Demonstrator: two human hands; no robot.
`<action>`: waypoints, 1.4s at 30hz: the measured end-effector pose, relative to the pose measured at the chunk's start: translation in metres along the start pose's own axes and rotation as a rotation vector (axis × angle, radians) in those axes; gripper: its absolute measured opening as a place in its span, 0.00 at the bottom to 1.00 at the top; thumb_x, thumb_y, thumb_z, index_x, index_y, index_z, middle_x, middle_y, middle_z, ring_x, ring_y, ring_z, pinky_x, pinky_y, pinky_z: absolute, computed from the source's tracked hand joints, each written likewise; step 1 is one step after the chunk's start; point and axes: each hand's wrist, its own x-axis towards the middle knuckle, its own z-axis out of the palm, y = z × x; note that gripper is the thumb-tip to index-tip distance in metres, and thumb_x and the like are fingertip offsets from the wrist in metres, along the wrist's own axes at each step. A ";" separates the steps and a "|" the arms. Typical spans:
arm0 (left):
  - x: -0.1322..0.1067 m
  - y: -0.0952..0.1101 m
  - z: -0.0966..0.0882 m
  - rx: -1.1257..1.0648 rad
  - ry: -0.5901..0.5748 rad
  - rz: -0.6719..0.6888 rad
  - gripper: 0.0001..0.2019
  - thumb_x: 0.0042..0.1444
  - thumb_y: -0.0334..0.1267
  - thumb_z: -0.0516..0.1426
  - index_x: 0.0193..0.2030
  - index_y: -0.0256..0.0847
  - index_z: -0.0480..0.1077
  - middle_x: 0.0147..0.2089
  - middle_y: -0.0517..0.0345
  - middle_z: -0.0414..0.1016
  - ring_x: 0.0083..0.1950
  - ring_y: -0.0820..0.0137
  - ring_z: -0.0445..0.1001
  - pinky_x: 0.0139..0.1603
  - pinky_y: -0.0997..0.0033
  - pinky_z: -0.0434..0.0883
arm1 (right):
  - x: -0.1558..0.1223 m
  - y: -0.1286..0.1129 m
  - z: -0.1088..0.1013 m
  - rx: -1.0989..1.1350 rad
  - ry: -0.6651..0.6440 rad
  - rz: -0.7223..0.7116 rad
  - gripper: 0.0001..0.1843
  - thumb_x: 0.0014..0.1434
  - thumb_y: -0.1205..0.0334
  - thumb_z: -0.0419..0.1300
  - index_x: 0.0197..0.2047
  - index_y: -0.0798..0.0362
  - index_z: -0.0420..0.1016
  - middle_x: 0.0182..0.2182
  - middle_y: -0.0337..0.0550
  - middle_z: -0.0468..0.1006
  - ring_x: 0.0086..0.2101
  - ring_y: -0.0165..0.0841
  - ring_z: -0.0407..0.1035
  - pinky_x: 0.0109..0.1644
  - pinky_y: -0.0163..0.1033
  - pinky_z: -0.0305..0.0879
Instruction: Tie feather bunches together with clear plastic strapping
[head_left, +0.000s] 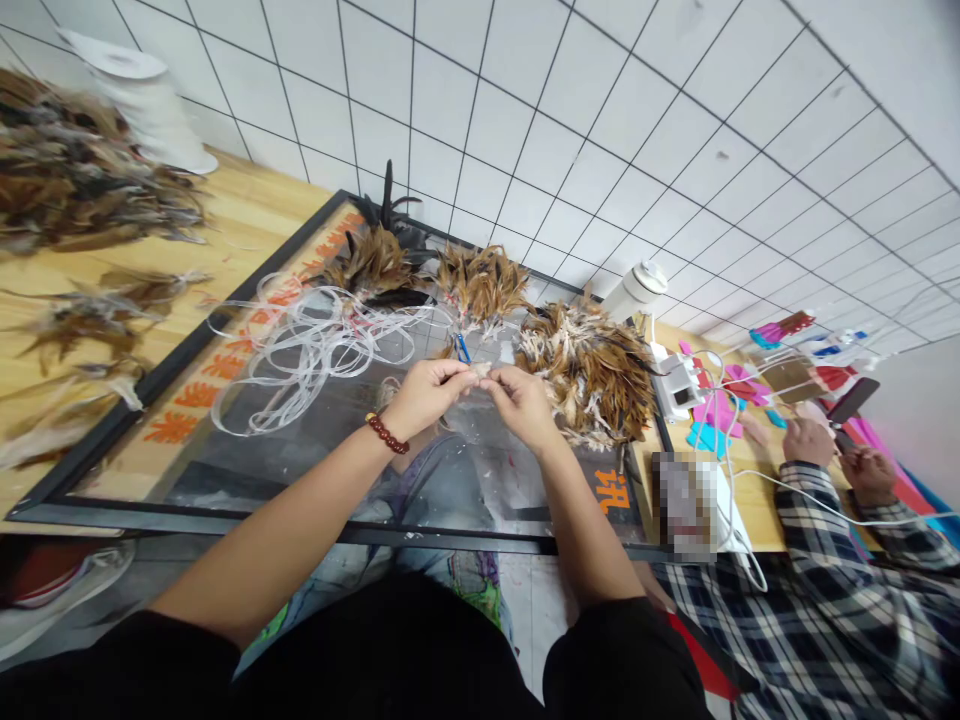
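My left hand and my right hand meet above the glass table top, fingers pinched together on a small pale feather bundle between them. A bead bracelet sits on my left wrist. A blue-handled tool lies just beyond my fingers. Piles of brown feathers lie to the right of my hands, more brown feathers behind them, and a tangle of clear tape or cord lies to the left.
A wooden bench at left carries more feather bunches and a white spool. At right, a person in a plaid sleeve holds a phone near coloured paper pieces and white cables.
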 end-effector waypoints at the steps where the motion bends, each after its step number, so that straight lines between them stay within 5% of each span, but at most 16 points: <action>1: 0.000 -0.002 0.001 0.045 0.055 -0.001 0.13 0.54 0.42 0.54 0.24 0.37 0.72 0.21 0.60 0.69 0.24 0.73 0.64 0.29 0.73 0.61 | -0.005 -0.008 0.000 -0.093 -0.029 -0.029 0.12 0.63 0.59 0.52 0.33 0.53 0.74 0.30 0.42 0.76 0.32 0.30 0.68 0.38 0.33 0.59; 4: -0.001 -0.005 0.002 0.225 0.125 0.110 0.10 0.53 0.36 0.54 0.24 0.38 0.73 0.25 0.57 0.72 0.29 0.71 0.68 0.34 0.72 0.62 | -0.011 -0.030 -0.007 -0.331 -0.137 -0.111 0.11 0.64 0.62 0.50 0.39 0.53 0.74 0.33 0.45 0.76 0.33 0.32 0.68 0.39 0.35 0.58; 9: -0.004 0.003 0.001 0.224 -0.103 0.341 0.11 0.53 0.34 0.54 0.22 0.38 0.72 0.25 0.57 0.70 0.29 0.71 0.66 0.34 0.72 0.62 | 0.010 -0.022 -0.022 -0.184 -0.076 -0.099 0.10 0.62 0.63 0.51 0.35 0.53 0.73 0.33 0.43 0.75 0.35 0.31 0.68 0.40 0.34 0.60; 13: -0.002 0.004 0.002 -0.135 -0.045 0.091 0.11 0.53 0.42 0.56 0.27 0.38 0.73 0.23 0.60 0.68 0.25 0.74 0.63 0.28 0.74 0.60 | 0.018 -0.001 -0.013 0.098 -0.047 -0.006 0.10 0.60 0.61 0.53 0.30 0.55 0.72 0.27 0.39 0.74 0.30 0.29 0.67 0.37 0.32 0.60; 17: 0.003 -0.007 0.005 -0.269 0.125 -0.138 0.13 0.52 0.45 0.56 0.26 0.37 0.71 0.21 0.60 0.66 0.22 0.76 0.60 0.25 0.74 0.57 | 0.007 -0.012 0.001 -0.082 -0.041 -0.024 0.11 0.61 0.61 0.52 0.31 0.54 0.73 0.27 0.39 0.73 0.29 0.28 0.65 0.35 0.32 0.57; 22: -0.001 -0.007 0.005 0.215 0.074 0.124 0.10 0.53 0.36 0.53 0.23 0.38 0.70 0.24 0.57 0.68 0.29 0.70 0.65 0.33 0.71 0.62 | 0.005 -0.037 -0.005 -0.456 -0.060 -0.110 0.11 0.62 0.60 0.51 0.34 0.53 0.73 0.32 0.44 0.74 0.32 0.32 0.66 0.38 0.36 0.56; 27: -0.007 0.002 0.006 0.345 -0.006 0.302 0.10 0.53 0.35 0.53 0.22 0.39 0.67 0.24 0.58 0.64 0.28 0.71 0.62 0.32 0.71 0.59 | 0.018 -0.036 -0.017 -0.229 -0.086 -0.031 0.09 0.59 0.60 0.55 0.30 0.52 0.73 0.29 0.41 0.74 0.31 0.31 0.66 0.37 0.35 0.59; 33: -0.002 0.002 0.006 -0.295 0.093 -0.041 0.15 0.53 0.47 0.57 0.25 0.37 0.71 0.26 0.59 0.70 0.31 0.72 0.67 0.34 0.73 0.64 | 0.016 -0.017 -0.016 0.367 0.072 0.045 0.14 0.60 0.53 0.56 0.43 0.51 0.74 0.43 0.43 0.74 0.36 0.29 0.68 0.38 0.34 0.64; 36: 0.001 0.003 0.006 -0.580 0.138 -0.194 0.15 0.45 0.48 0.63 0.30 0.36 0.75 0.31 0.56 0.76 0.36 0.71 0.72 0.39 0.72 0.67 | 0.010 -0.010 -0.003 0.489 0.004 0.148 0.21 0.56 0.51 0.59 0.52 0.48 0.70 0.48 0.43 0.73 0.30 0.25 0.67 0.33 0.32 0.64; 39: 0.001 0.003 0.006 -0.671 0.201 -0.283 0.16 0.39 0.45 0.67 0.31 0.35 0.76 0.32 0.56 0.77 0.34 0.71 0.73 0.35 0.73 0.68 | 0.006 -0.006 0.017 0.596 -0.013 0.207 0.23 0.53 0.53 0.62 0.52 0.48 0.70 0.42 0.41 0.76 0.28 0.26 0.69 0.34 0.33 0.66; 42: 0.003 0.002 0.004 -0.754 0.247 -0.364 0.15 0.37 0.40 0.68 0.31 0.34 0.76 0.28 0.58 0.76 0.27 0.75 0.70 0.25 0.76 0.65 | 0.007 -0.004 0.032 0.612 0.074 0.289 0.14 0.52 0.53 0.61 0.39 0.53 0.75 0.31 0.39 0.76 0.26 0.27 0.69 0.33 0.34 0.67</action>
